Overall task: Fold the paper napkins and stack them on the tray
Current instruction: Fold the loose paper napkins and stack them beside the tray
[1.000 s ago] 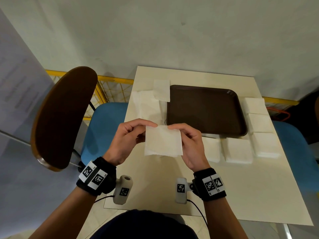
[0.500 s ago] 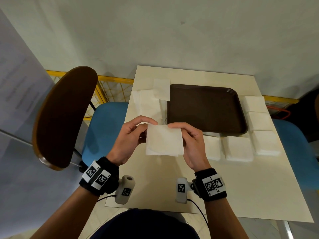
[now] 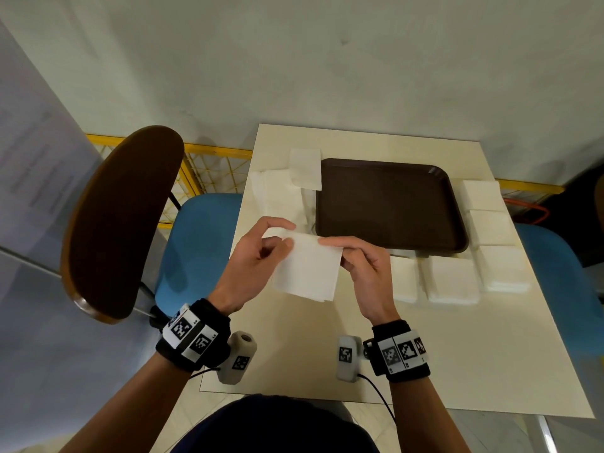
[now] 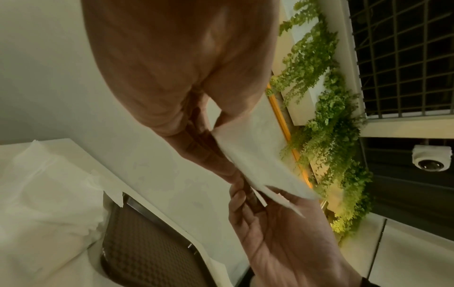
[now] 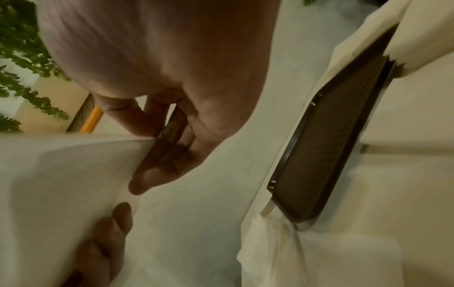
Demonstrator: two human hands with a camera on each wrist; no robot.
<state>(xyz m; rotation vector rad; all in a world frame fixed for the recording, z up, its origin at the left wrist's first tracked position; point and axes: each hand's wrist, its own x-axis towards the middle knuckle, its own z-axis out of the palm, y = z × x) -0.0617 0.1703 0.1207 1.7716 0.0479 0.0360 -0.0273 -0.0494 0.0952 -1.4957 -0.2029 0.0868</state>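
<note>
I hold a white paper napkin in the air above the near half of the table, folded to a rough square and tilted. My left hand pinches its upper left corner; my right hand pinches its upper right corner. The left wrist view shows the napkin edge-on between both hands; in the right wrist view the napkin fills the left side. The dark brown tray lies beyond my hands with nothing on it. Unfolded napkins lie left of the tray, with a small folded one on top.
Several folded napkin piles line the tray's near and right sides on the cream table. A brown-backed blue chair stands at the left, another blue seat at the right. A yellow wire rack is behind the table.
The napkin has tilted clockwise and its top edge has shifted slightly right; both hands keep their pinch on the upper corners, with the left thumb now raised over the corner.
</note>
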